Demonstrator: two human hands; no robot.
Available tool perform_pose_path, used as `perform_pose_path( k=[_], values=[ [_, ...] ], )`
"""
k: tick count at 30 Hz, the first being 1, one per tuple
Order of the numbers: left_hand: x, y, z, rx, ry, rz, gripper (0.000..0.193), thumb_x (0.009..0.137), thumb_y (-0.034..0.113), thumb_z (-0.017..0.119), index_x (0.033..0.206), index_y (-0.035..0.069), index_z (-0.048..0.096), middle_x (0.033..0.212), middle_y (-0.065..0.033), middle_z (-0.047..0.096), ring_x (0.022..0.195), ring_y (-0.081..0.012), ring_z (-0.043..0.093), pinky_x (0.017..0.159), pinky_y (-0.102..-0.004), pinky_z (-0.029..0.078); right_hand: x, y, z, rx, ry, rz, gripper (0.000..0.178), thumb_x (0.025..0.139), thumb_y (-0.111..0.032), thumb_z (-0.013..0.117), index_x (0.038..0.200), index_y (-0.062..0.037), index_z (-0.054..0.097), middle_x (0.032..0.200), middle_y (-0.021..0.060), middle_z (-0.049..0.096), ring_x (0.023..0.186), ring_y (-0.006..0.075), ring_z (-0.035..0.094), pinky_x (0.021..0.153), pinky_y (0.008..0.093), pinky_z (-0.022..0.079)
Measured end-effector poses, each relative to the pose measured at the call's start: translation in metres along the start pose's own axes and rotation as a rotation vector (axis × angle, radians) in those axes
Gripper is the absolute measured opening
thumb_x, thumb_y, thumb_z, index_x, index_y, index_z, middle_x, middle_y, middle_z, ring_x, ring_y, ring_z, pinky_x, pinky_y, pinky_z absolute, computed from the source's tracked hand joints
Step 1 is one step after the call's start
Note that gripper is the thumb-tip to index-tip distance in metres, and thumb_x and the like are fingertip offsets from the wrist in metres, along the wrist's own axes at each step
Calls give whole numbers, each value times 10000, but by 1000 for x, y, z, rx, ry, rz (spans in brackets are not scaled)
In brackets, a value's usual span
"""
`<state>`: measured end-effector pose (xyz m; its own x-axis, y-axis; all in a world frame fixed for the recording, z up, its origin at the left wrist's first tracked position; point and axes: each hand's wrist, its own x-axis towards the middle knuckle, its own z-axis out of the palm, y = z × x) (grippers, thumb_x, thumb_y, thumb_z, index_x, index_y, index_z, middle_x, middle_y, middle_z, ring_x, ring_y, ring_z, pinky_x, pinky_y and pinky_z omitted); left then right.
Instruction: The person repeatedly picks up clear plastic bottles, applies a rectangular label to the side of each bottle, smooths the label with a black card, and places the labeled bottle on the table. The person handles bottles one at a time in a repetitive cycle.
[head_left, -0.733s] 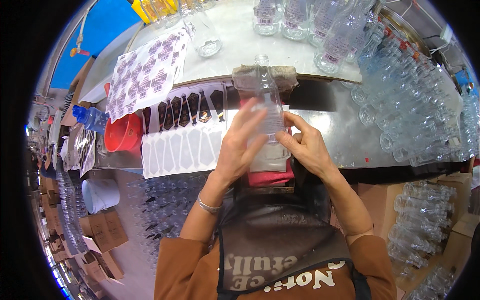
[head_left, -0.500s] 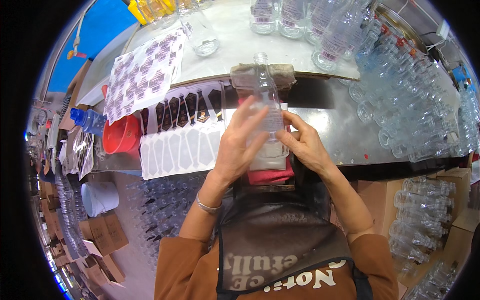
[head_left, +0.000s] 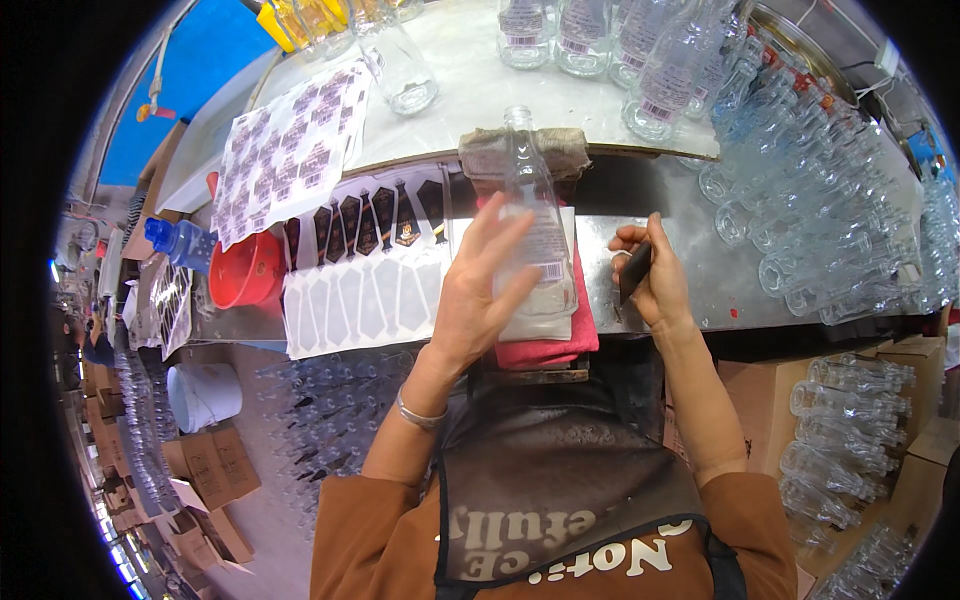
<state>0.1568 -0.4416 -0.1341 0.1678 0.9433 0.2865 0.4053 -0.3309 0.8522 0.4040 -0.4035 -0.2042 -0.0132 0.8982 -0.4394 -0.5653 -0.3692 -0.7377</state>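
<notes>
A clear glass bottle with a printed label (head_left: 550, 243) is steadied, seemingly against rolling, by the left hand (head_left: 473, 300); a dark, thin, flat tool (head_left: 634, 273) is gripped in the right hand (head_left: 663, 287).

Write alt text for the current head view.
A clear glass bottle lies on cloth padding, a person's left hand at its side, the right hand holding a dark flat piece. Printed sheets lie left; more bottles crowd the right.
</notes>
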Motion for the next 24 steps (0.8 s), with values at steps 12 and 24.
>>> perform_pose_path(
  k=[12,24],
  values=[
    [1,0,-1,56,-3,17,542,888,147,739,1403,66,590,1541,-235,426,1341,-382,517,1110,-436,416,-28,-20,22,-156,-329,-223,383,918,1,618,1290,16,528,1178,83,629,1044,127,614,899,267,512],
    [-1,-5,-3,58,-25,1,594,907,157,739,1468,138,546,1586,-147,397,1400,-308,471,1027,-428,510,-2,-61,73,-823,-377,-777,344,932,-19,625,1275,-6,655,1180,42,676,1065,108,604,930,251,485]
  ],
)
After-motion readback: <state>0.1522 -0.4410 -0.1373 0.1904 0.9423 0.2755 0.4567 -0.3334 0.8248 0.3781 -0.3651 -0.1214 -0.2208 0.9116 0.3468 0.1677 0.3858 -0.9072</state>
